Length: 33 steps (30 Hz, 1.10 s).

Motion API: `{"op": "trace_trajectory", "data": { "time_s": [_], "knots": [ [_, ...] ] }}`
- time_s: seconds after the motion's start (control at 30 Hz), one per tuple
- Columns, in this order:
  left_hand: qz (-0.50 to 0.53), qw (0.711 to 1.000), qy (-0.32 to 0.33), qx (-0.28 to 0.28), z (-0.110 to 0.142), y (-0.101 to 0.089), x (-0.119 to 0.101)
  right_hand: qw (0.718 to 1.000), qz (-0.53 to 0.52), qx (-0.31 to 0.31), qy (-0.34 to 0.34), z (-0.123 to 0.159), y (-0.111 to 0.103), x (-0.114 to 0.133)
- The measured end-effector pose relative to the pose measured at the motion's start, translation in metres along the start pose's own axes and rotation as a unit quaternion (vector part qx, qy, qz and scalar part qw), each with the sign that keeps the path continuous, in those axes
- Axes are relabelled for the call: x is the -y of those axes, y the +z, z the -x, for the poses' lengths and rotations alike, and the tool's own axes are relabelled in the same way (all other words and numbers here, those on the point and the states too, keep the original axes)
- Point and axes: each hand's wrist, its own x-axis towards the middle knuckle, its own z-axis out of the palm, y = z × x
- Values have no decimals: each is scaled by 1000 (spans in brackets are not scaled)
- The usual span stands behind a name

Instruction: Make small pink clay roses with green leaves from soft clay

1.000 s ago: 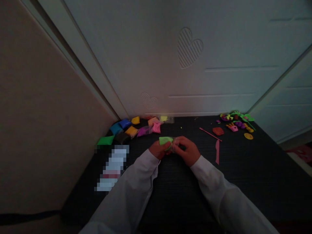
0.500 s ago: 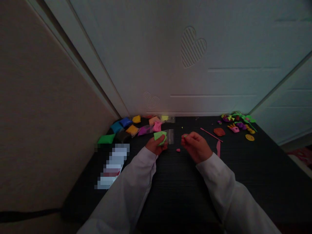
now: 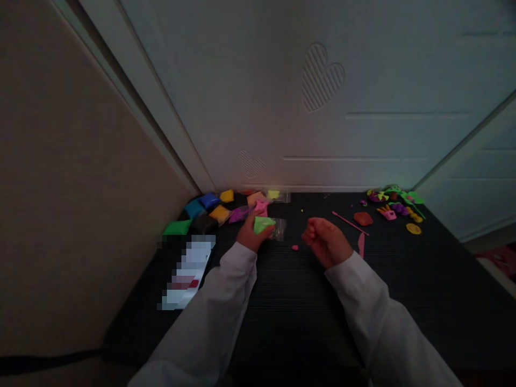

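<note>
My left hand is closed around a small clear bag of light-green modelling clay, thumb across its front. The bag's see-through end sticks out to the right. Apart from it, on the right, my right hand is raised over the table with thumb and fingers pinched together. The small piece of light-green clay seen at those fingertips a moment ago is now hidden by the fingers. Between the hands a small pink lump of clay lies on the dark table. A pink stick tool and a pink plastic knife lie beyond my right hand.
Several bags of coloured clay, such as a green one, lie at the back left. A phone rests near the left edge. At the right are a red-orange clay piece, a yellow disc and small clay figures. A white panel stands behind.
My left hand has turned and shifted slightly left, gripping the green bag differently. My right fingers have curled in, and the green bit at their tips no longer shows.
</note>
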Motion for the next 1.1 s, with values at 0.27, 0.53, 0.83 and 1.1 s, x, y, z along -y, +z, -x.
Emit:
{"op": "trace_trajectory", "data": {
  "time_s": [0.27,0.53,0.83,1.1],
  "knots": [
    [-222,974,16,-35,8,-5,-1,999,13,-21,-21,-4,-7,-1],
    [-347,937,5,-32,11,-9,-9,997,48,-44,-28,-4,-12,-7],
    [-382,924,8,-29,17,-11,-15,989,135,-63,0,22,-14,0],
    [-369,929,8,-34,22,-15,-16,973,221,-51,28,72,-32,-14]
  ]
}}
